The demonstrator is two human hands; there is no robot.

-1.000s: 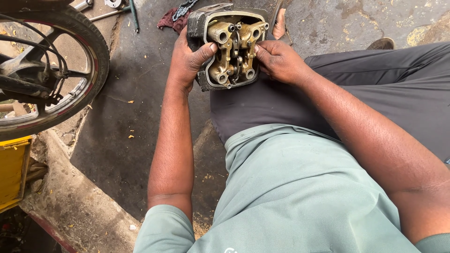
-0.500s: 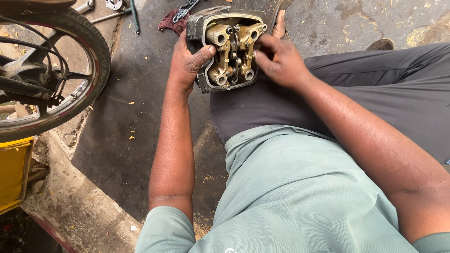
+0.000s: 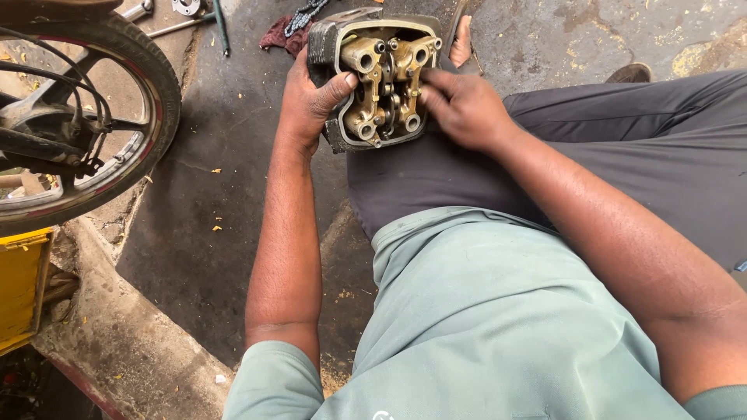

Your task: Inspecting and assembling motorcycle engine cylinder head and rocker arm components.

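Down at the person's knees, the dark concrete floor (image 3: 226, 194) fills most of the view, with a motorcycle wheel (image 3: 78, 124) standing at the left edge, its black tyre and spokes upright, and a yellow box (image 3: 19, 288) below it by a cracked kerb. Both forearms reach forward from a grey-green shirt (image 3: 482, 327) over dark grey trousers (image 3: 622, 148). The left arm runs nearly straight up the picture, and the left hand (image 3: 311, 101) wraps the left side of an engine cylinder head (image 3: 381, 78), thumb hooked over its rim onto the inner face and fingers closed round the dark outer casing. The right arm comes in diagonally from the lower right, and the right hand (image 3: 463, 109) lies against the right side of the head, fingers bunched and pressed together with the tips set on the brass-coloured parts inside; whether they pinch anything small, I cannot tell. The cylinder head rests on the person's lap at the knee, open face turned up toward the camera, and its hollow holds brass-coloured rocker arms (image 3: 385, 74) and round bosses, crowded close together. Beyond it on the floor lie a dark red rag (image 3: 282, 35) with a length of chain (image 3: 305, 15) just beside it, and, farther left, a metal tool (image 3: 183, 25) near a green-handled one (image 3: 221, 27).
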